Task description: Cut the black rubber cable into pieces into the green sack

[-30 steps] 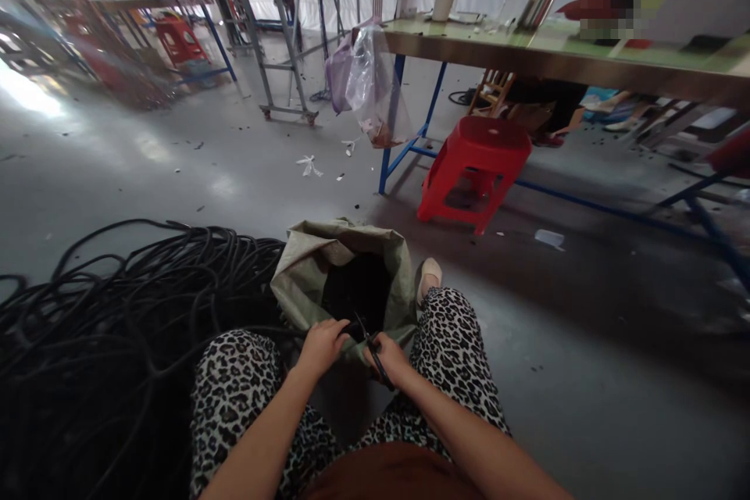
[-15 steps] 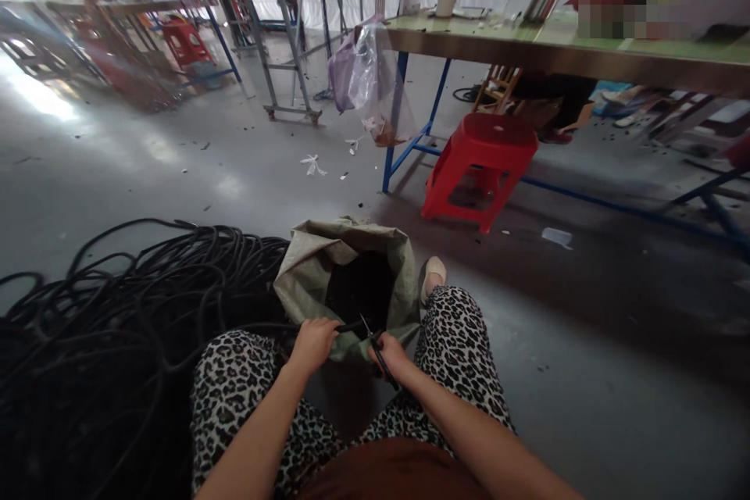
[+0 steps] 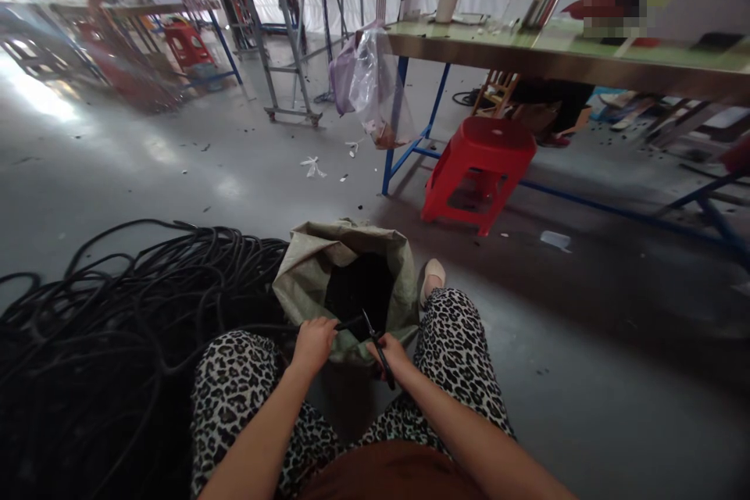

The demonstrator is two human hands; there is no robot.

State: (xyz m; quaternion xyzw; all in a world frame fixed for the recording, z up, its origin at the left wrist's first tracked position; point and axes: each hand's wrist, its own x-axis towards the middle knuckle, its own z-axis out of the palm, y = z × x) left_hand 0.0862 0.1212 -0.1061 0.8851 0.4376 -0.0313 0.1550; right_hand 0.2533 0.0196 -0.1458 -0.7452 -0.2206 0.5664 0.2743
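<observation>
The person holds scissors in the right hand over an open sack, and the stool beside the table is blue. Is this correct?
Not quite: the stool is red, as the head view shows; only the table's legs are blue. The right hand does hold scissors over the open sack.

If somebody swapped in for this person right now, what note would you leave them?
Left hand: grip shut on the black tube, its end poking out toward the scissors.
Right hand: grip shut on the scissors, blades at the tube end over the open sack.
Sack sits between the knees, dark bits inside.
Big tube pile lies on the floor at the left, seemingly still to cut.
</observation>
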